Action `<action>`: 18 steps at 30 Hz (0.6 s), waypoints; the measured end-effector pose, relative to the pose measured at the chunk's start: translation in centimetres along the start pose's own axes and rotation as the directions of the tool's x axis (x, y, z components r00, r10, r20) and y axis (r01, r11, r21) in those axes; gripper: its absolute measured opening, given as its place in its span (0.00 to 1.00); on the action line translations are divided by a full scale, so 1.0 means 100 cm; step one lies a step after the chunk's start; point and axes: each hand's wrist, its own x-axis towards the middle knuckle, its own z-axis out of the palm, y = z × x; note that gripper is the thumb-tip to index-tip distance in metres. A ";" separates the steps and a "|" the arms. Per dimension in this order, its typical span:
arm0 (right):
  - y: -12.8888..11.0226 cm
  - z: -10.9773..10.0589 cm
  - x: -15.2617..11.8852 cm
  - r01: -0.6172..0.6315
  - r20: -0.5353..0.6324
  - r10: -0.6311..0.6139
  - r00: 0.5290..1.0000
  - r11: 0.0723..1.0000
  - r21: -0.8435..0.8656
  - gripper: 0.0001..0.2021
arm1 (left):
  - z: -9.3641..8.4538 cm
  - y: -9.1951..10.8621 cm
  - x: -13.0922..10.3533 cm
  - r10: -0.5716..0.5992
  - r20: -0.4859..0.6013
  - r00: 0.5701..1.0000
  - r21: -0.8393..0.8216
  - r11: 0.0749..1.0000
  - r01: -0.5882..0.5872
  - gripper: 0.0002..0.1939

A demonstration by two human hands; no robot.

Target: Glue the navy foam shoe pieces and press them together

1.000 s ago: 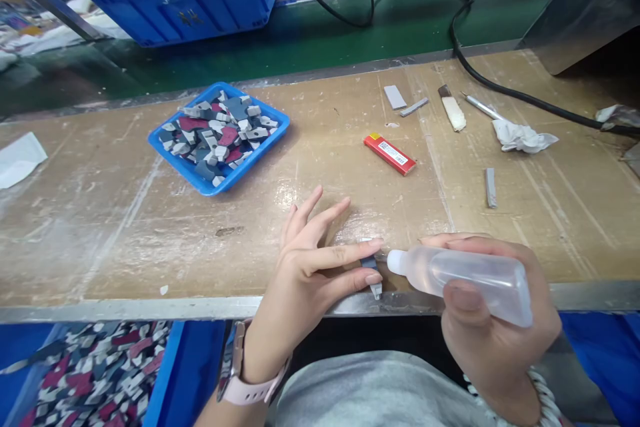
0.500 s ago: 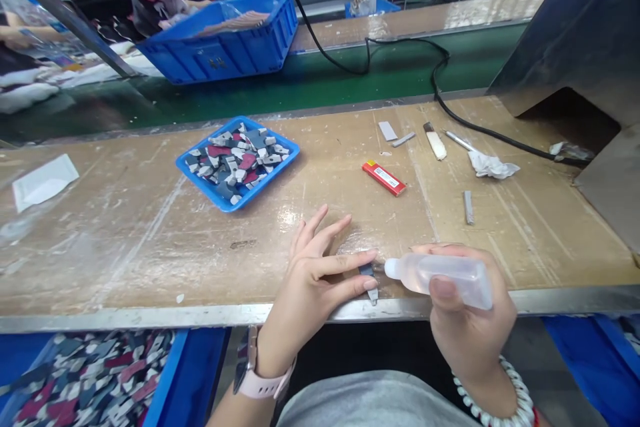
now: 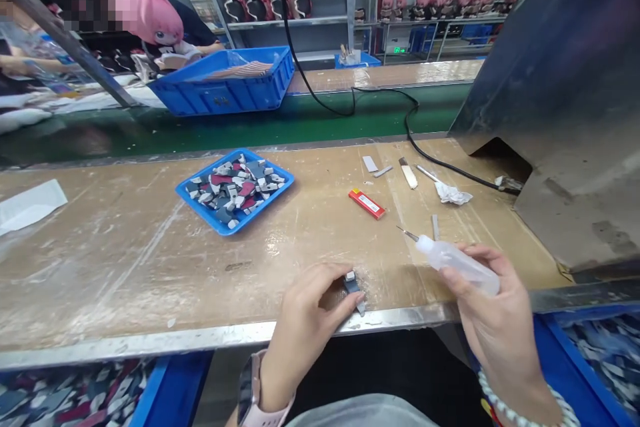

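My left hand point(image 3: 305, 320) rests at the near edge of the wooden bench point(image 3: 125, 260), fingers curled around a small grey and white piece point(image 3: 353, 287) that lies on the bench. My right hand point(image 3: 493, 310) grips a clear squeeze bottle point(image 3: 457, 260) with a thin metal needle tip, lifted and pointing up and to the left, apart from the piece. A blue tray point(image 3: 200, 203) of several grey, white and red small pieces sits farther back on the bench.
A red lighter point(image 3: 367, 203), small metal strips, a blade and a crumpled tissue point(image 3: 453, 193) lie at the back right. A dark metal housing point(image 3: 565, 113) stands at right, with a black cable. Blue bins of pieces sit below. Another person works beyond the green belt.
My right hand pulled the bottle's tip away from the piece and raised it to the right. My left fingers curled in over the piece. The camera tilted up.
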 end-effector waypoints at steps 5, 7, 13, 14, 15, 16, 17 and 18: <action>0.001 -0.004 0.015 0.153 -0.109 -0.204 0.973 0.921 -0.357 0.20 | 0.007 0.001 -0.003 -0.010 -0.064 0.998 0.000 1.000 0.010 0.09; 0.005 -0.008 0.022 0.165 -0.102 -0.219 0.970 0.908 -0.386 0.28 | 0.008 0.000 -0.004 0.004 -0.068 0.998 0.000 1.000 -0.004 0.09; 0.015 -0.018 0.043 0.169 -0.095 -0.264 0.960 0.812 -0.559 0.46 | 0.010 0.000 -0.005 0.022 -0.073 0.997 0.007 1.000 -0.022 0.07; 0.016 -0.019 0.045 0.162 -0.082 -0.251 0.965 0.808 -0.566 0.43 | 0.010 0.001 -0.004 0.022 -0.068 0.997 0.006 1.000 -0.022 0.07; 0.018 -0.020 0.047 0.161 -0.069 -0.239 0.969 0.815 -0.556 0.42 | 0.010 0.001 -0.004 0.025 -0.064 0.998 0.004 1.000 -0.025 0.07; 0.019 -0.022 0.049 0.166 -0.059 -0.232 0.971 0.829 -0.535 0.42 | 0.010 0.001 -0.003 0.030 -0.060 0.998 0.004 1.000 -0.030 0.07; 0.021 -0.024 0.049 0.176 -0.051 -0.233 0.971 0.844 -0.507 0.44 | 0.010 0.002 -0.003 0.039 -0.057 0.998 0.009 0.999 -0.038 0.07; 0.022 -0.026 0.048 0.195 -0.044 -0.245 0.968 0.856 -0.479 0.46 | 0.010 0.002 -0.002 0.052 -0.057 0.997 0.017 0.999 -0.051 0.07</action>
